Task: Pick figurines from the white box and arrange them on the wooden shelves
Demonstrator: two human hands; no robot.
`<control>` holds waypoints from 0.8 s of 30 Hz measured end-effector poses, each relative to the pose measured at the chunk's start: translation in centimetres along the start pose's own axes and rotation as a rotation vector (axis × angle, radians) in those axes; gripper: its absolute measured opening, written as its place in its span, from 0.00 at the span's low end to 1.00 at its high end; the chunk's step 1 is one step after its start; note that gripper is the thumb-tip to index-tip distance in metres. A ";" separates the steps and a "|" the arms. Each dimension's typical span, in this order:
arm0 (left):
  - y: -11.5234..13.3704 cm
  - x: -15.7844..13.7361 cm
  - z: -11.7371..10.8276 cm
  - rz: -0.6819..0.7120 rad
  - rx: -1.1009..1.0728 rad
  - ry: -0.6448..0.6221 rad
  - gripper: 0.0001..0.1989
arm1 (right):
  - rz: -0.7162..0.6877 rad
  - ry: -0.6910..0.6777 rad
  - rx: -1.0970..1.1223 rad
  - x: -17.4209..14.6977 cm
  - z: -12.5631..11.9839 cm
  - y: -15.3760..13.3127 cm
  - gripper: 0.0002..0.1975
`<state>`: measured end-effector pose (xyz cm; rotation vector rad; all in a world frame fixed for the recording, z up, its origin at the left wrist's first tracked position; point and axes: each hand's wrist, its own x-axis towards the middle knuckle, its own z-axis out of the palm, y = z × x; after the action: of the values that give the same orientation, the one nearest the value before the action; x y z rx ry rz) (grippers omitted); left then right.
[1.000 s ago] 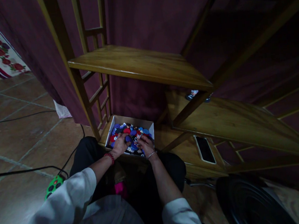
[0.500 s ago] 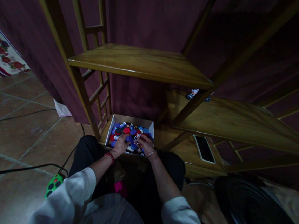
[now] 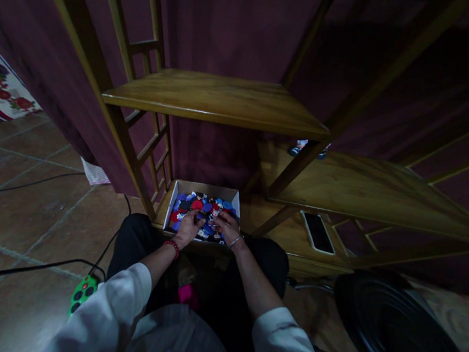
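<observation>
Viewpoint has shifted slightly, with left hand pinching a blue piece, likely light, stiff and best held by its rim, inside the near edge of the box; right hand, grip indeterminable.

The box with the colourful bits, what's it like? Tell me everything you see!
The box is shallow, rectangular and open on top, with whitish sides and a browner inner far wall; it looks like cardboard. It sits on the low wooden board, holding many small pieces, blue, purple, red and black. The left hand and right hand reach over its near edge; whether they touch its walls is unclear.
</observation>
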<state>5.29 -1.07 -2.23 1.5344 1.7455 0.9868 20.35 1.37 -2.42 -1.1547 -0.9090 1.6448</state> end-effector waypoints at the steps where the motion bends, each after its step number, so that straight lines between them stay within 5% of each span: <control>1: -0.1 0.1 0.1 -0.009 -0.014 0.007 0.21 | 0.001 -0.001 0.000 0.0 0.0 0.0 0.19; 9: -0.4 0.7 0.6 -0.154 -0.178 0.017 0.20 | -0.003 0.001 -0.020 0.2 -0.1 0.1 0.20; 24: -1.0 1.0 1.0 -0.171 -0.406 -0.004 0.21 | 0.007 0.003 -0.022 0.2 -0.1 0.1 0.22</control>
<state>5.39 -0.02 -3.60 1.1120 1.5272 1.1621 20.36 1.58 -2.56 -1.1764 -0.9243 1.6413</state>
